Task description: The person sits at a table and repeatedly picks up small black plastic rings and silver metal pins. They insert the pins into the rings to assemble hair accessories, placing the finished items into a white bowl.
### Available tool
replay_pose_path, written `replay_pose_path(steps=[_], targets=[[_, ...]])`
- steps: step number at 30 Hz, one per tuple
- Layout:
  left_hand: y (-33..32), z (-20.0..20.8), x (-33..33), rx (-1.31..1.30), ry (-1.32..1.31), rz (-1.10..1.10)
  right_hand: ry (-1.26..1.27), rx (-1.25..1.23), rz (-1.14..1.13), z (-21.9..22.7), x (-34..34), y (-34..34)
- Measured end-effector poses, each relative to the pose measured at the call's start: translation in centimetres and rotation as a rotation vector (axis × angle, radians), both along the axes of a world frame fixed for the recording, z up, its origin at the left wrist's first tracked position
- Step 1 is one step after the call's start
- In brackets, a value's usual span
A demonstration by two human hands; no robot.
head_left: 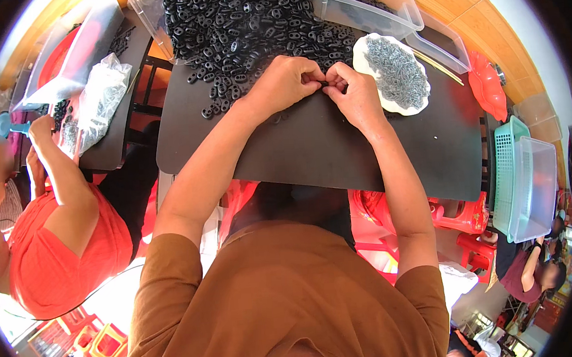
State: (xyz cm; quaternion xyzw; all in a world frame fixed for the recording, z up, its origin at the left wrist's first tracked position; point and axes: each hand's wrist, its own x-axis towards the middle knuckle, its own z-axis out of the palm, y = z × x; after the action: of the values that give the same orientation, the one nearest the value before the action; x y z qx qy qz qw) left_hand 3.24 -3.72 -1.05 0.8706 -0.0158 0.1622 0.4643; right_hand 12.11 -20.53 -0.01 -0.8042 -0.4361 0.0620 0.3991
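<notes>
My left hand (285,81) and my right hand (356,97) meet above the dark table (297,153), fingertips pinched together. Between them is a small black piece (323,84), mostly covered by the fingers. Just beyond my left hand spreads a big heap of black oval plastic pieces (244,24), many with two holes. Some loose ones lie at the heap's near edge, beside my left wrist. Right of my right hand stands a white dish (360,57) filled with small grey metal parts (396,73), thin like screws or pins.
Clear plastic bins (367,10) stand behind the dish. A red scalloped tray (488,87) and a green basket (509,165) are at the right. On the left, a person in red (73,237) works at another table beside a plastic bag (104,91). Red stools (108,346) stand behind.
</notes>
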Motion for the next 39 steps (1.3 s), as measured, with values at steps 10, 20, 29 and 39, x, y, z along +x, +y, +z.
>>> replay_pose_path(steps=[10,20,29,39], targets=[[0.3,0.2,-0.2,-0.054,0.033,0.016,0.035,0.048,0.015,0.0,-0.1,0.2],[0.2,0.2,-0.1,0.033,-0.006,0.015,0.021,0.091,0.030,-0.6,0.4,0.0],[0.5,0.4,-0.3,-0.013,0.055,-0.011,0.006,0.086,0.019,-0.8,-0.1,0.4],[0.6,0.2,0.0,-0.055,0.073,0.052,-0.089,0.083,-0.011,-1.3,0.0,0.5]])
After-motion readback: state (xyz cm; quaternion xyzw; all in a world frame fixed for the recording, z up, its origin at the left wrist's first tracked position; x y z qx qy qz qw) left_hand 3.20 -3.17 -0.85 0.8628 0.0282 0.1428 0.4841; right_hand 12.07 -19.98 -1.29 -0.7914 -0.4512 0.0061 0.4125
